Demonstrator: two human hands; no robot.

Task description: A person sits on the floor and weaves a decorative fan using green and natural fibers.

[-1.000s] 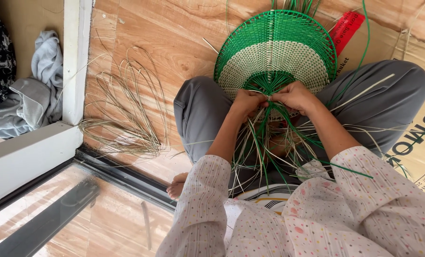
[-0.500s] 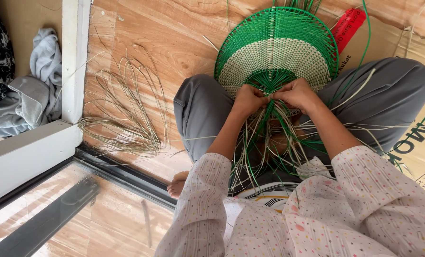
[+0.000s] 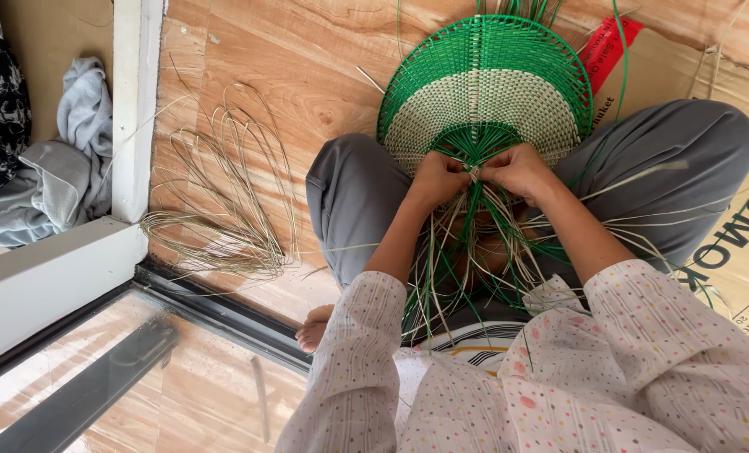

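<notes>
Both hands, left hand [image 3: 437, 178] and right hand [image 3: 517, 170], stayed pinched on the strands [image 3: 472, 220] at the weave [image 3: 485, 88] (upper centre of frame, on the lap), barely shifting, so the same stitch seemed ongoing.

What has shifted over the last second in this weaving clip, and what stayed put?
The long green strand swung left, nearer the round green-and-cream woven panel. Both hands, left hand and right hand, stay pinched on strips at the panel's lower edge. The bundle of pale loose strips on the wooden floor is unmoved.
</notes>
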